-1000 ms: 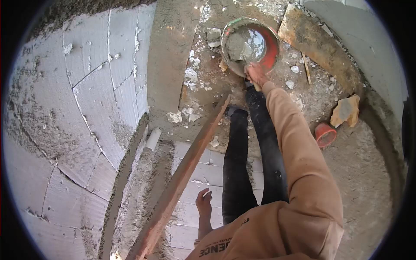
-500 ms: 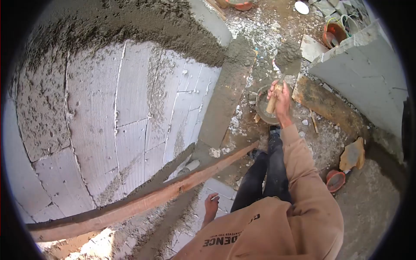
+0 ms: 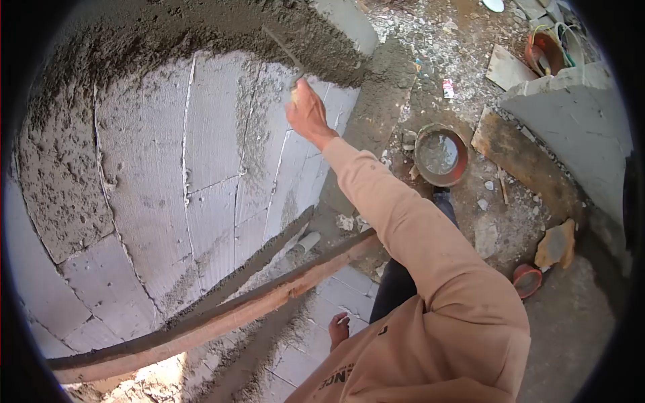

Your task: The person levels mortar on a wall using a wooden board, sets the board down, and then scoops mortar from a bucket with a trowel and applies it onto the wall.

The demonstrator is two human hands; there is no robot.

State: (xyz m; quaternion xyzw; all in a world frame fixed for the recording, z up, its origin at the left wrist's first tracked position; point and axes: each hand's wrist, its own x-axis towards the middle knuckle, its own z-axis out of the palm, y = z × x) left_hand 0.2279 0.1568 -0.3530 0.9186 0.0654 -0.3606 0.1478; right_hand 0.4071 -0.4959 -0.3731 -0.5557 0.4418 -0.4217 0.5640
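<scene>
My right hand (image 3: 309, 111) is closed round the handle of a trowel (image 3: 285, 48), out over the wall. The trowel's thin blade shows nearly edge-on against the wet mortar (image 3: 222, 30) along the upper part of the wall. Below the mortar are bare pale blocks (image 3: 211, 121) with visible joints. Low in the view, my left hand (image 3: 339, 330) hangs beside my body with its fingers curled; whatever may be between them is too small to make out. A round mortar pan (image 3: 461, 161) with wet grey mix stands on the ground near my feet.
A long wooden beam (image 3: 269, 302) crosses in front of my legs. Rubble and boards (image 3: 517, 151) lie on the ground to the right, near a grey slab (image 3: 571, 111). An orange bucket (image 3: 543, 50) stands at the upper right, and a small red container (image 3: 527, 281) lies lower down.
My right hand has swung left from above the pan to the wall with the trowel. The mortar heaped on the blade earlier no longer shows there. My left hand stays low.
</scene>
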